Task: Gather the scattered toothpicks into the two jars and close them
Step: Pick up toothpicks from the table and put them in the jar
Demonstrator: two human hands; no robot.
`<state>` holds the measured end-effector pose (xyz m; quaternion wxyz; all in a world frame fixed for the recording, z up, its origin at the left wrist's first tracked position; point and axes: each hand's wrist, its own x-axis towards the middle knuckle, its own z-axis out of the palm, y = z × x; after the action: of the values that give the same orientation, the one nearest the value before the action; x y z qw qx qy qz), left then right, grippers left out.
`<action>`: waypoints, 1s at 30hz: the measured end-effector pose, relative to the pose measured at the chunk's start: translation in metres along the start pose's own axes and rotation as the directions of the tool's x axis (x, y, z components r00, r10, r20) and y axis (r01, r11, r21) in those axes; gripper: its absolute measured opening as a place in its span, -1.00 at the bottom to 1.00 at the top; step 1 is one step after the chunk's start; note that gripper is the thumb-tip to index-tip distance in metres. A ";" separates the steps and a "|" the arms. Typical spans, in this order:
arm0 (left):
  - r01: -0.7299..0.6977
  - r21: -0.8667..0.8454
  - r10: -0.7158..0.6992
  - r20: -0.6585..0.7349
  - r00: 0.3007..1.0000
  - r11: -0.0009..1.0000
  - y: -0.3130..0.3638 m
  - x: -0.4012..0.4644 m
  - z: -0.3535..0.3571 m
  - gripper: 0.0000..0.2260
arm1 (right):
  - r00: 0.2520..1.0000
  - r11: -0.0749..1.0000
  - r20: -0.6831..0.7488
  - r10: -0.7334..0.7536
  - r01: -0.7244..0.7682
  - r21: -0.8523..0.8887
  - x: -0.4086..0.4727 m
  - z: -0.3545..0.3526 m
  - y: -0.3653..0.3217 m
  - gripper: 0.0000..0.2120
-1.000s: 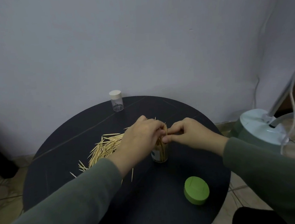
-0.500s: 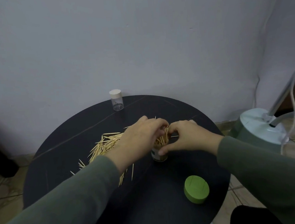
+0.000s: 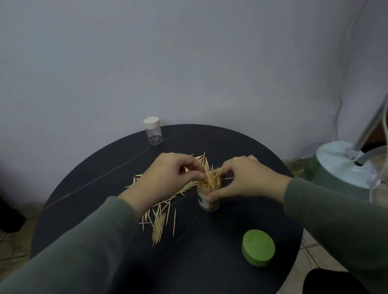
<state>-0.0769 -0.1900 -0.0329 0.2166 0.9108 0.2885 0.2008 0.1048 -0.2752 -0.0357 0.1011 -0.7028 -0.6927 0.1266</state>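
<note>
Toward the tabletop's [image 3: 81, 202] left of centre, loose toothpicks [image 3: 161, 216] lie fanned out, not yet gathered. At the far edge stands a small clear jar [image 3: 152, 131], capped and seemingly near empty. The left hand [image 3: 168, 181] pinches a bunch of sticks down into the open jar [image 3: 208, 198] at the centre, probably to seat them. The right hand [image 3: 242, 180] curls round that jar, steadying it upright. The green lid [image 3: 258, 250] waits near the front right edge.
</note>
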 end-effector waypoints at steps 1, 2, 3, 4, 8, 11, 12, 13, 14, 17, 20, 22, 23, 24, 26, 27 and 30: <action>-0.009 -0.035 0.008 -0.028 1.000 0.999 0.004 0.000 0.003 -0.92 | 1.000 1.000 -0.002 -0.002 0.002 0.002 0.000 0.000 0.000 -0.49; -0.014 -0.064 0.012 -0.043 0.999 0.998 0.007 0.000 0.008 -0.92 | 1.000 1.000 -0.003 0.000 0.000 0.004 0.001 0.001 0.001 -0.50; -0.015 -0.082 0.011 -0.046 0.999 0.996 0.009 0.001 0.012 -0.91 | 1.000 1.000 -0.004 0.003 -0.003 0.009 0.001 0.001 0.001 -0.51; -0.015 -0.080 0.012 -0.041 0.999 0.997 0.011 0.002 0.017 -0.91 | 1.000 1.000 -0.007 0.007 -0.007 0.014 0.001 0.002 0.002 -0.51; -0.111 0.073 0.119 -0.111 0.987 0.991 0.012 0.002 0.025 -0.79 | 1.000 0.999 -0.006 0.025 -0.025 0.028 0.002 0.003 0.002 -0.48; -0.234 0.211 0.269 -0.160 0.950 0.949 0.010 -0.001 0.021 -0.60 | 1.000 0.998 -0.025 0.007 -0.006 0.055 0.000 0.002 0.002 -0.68; -0.294 0.290 0.341 -0.127 0.931 0.911 0.010 -0.001 0.020 -0.56 | 1.000 0.998 -0.027 0.010 -0.008 0.056 0.000 0.002 0.003 -0.70; -0.350 0.366 0.403 -0.078 0.912 0.862 0.010 -0.002 0.021 -0.54 | 1.000 0.998 -0.025 0.018 -0.017 0.061 0.000 0.002 0.004 -0.68; -0.385 0.429 0.439 -0.031 0.898 0.817 0.010 -0.003 0.023 -0.53 | 0.999 0.997 -0.017 0.032 -0.031 0.065 0.000 0.002 0.005 -0.61; -0.385 0.493 0.430 0.024 0.903 0.780 0.008 -0.004 0.028 -0.50 | 0.999 0.998 -0.006 0.040 -0.039 0.050 0.001 0.002 0.006 -0.52; -0.382 0.493 0.414 0.048 0.909 0.781 0.001 -0.003 0.026 -0.52 | 0.999 0.998 0.000 0.042 -0.042 0.042 0.001 0.003 0.005 -0.47; -0.366 0.496 0.392 0.054 0.918 0.787 -0.004 -0.004 0.025 -0.55 | 0.999 0.998 -0.009 0.045 -0.044 0.055 0.001 0.005 0.006 -0.44; -0.348 0.475 0.373 0.043 0.927 0.808 -0.005 -0.005 0.025 -0.56 | 0.999 0.997 -0.021 0.039 -0.038 0.064 0.000 0.005 0.006 -0.46; -0.325 0.437 0.349 0.027 0.937 0.838 -0.006 -0.007 0.025 -0.56 | 0.999 0.997 -0.033 0.032 -0.029 0.067 0.001 0.006 0.007 -0.50; -0.273 0.327 0.287 0.004 0.958 0.905 -0.007 -0.010 0.025 -0.53 | 0.999 0.998 -0.036 0.018 -0.016 0.065 0.001 0.007 0.007 -0.57; -0.258 0.291 0.270 -0.004 0.963 0.921 -0.008 -0.012 0.025 -0.52 | 0.999 0.998 -0.033 0.015 -0.013 0.063 0.002 0.006 0.007 -0.59; -0.299 0.323 0.303 0.038 0.952 0.898 -0.008 -0.017 0.027 -0.50 | 0.999 0.999 -0.036 0.016 -0.015 0.044 0.003 0.006 0.008 -0.64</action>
<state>-0.0794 -0.2022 -0.0633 0.0278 0.9662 0.1748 0.1876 0.1106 -0.2725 -0.0440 0.1281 -0.7080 -0.6824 0.1295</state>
